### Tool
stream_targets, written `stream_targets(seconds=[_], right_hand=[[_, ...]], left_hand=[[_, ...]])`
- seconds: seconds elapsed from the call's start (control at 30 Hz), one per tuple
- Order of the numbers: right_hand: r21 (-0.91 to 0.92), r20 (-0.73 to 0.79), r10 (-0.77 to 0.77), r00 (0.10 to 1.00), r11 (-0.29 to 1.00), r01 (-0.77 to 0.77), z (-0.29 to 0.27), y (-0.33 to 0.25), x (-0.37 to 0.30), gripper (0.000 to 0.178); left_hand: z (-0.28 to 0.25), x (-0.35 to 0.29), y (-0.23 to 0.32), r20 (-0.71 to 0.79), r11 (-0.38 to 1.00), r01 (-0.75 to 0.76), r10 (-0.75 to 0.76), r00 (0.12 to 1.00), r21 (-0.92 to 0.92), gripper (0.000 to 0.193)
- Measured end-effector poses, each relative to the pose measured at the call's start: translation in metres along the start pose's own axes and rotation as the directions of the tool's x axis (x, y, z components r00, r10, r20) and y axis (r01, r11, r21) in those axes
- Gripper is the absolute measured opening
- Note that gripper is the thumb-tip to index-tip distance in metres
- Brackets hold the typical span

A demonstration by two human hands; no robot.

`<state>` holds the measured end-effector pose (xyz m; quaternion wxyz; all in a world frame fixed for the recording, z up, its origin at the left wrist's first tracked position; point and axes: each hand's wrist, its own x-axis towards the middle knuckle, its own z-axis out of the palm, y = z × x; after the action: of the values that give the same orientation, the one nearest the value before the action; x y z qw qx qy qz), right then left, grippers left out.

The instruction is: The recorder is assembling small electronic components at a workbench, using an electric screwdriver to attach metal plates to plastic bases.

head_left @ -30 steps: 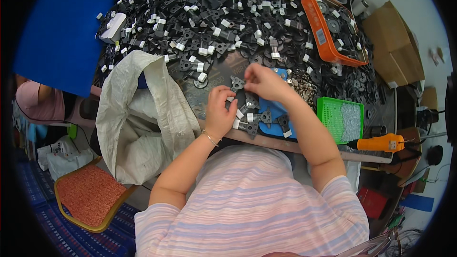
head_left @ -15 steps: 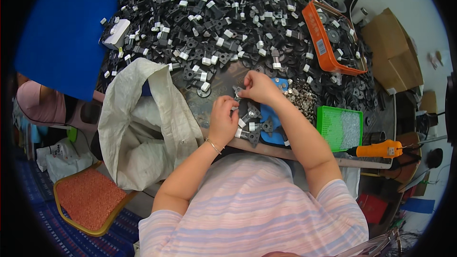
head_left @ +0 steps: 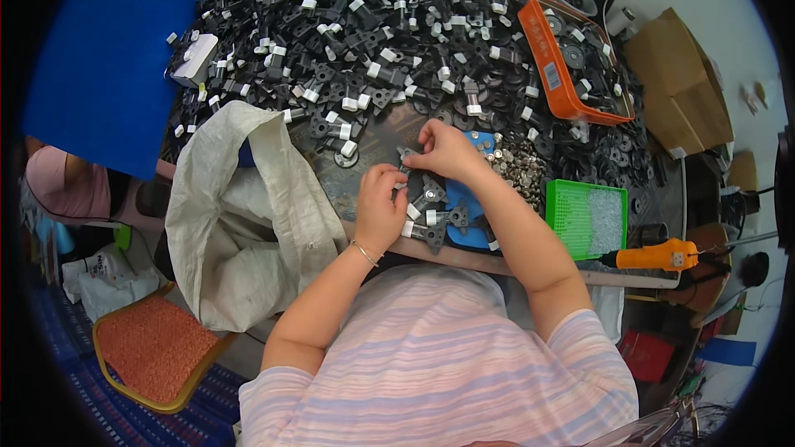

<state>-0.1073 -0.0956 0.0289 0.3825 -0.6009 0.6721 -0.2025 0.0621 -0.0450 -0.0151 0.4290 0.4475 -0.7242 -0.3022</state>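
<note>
My right hand (head_left: pixel 447 153) is closed in a pinch on a small dark plastic part with holes (head_left: pixel 406 154). Just left of and below it, my left hand (head_left: pixel 381 209) has its fingers curled round the lower end of that dark part; its grip is partly hidden. Beside my left hand, near the table's front edge, lie several black three-armed plastic parts with white ends (head_left: pixel 430 234). Some of them rest on a blue mat (head_left: pixel 469 199). Right of my wrist is a heap of small shiny metal pieces (head_left: pixel 517 167).
A big pile of black parts with white caps (head_left: pixel 356 33) covers the table's far side. An orange basket (head_left: pixel 555 87), a green tray of small clear pieces (head_left: pixel 571 219) and an orange-handled screwdriver (head_left: pixel 658 257) are at right. An open white woven sack (head_left: pixel 224 240) hangs at left.
Both hands stay close together at the dark part, with small finger shifts. The whole view has moved slightly. The parts by the table edge lie as before.
</note>
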Motion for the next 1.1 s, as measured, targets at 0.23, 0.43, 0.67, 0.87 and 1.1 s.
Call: stream_targets(seconds=[0.23,0.43,0.67,0.87,1.1], right_hand=[[0.078,-0.058,-0.009,0.998,0.997,0.014,-0.009,0.01,0.001,0.043],[-0.372,-0.243,0.05,0.969,0.918,-0.14,-0.062,0.029,-0.011,0.018],[-0.4,-0.306,-0.054,0.95,0.913,-0.077,-0.047,0.044,-0.015,0.016],[0.065,0.023,-0.029,0.999,0.998,0.027,-0.056,0.028,-0.045,0.02],[-0.004,0.36,-0.155,0.92,0.986,0.168,-0.041,0.02,-0.082,0.019]], left_hand=[[0.001,0.0,-0.001,0.012,1.0,-0.001,0.001,1.0,-0.003,0.018],[-0.001,-0.002,0.001,0.014,0.998,0.025,-0.024,1.0,-0.062,0.016],[0.0,-0.003,-0.003,-0.006,0.999,-0.042,0.042,0.999,-0.03,0.016],[0.0,-0.002,-0.002,0.003,0.999,-0.023,0.023,1.0,-0.046,0.015],[0.0,0.0,-0.002,0.002,0.999,-0.033,0.033,0.999,-0.027,0.015]])
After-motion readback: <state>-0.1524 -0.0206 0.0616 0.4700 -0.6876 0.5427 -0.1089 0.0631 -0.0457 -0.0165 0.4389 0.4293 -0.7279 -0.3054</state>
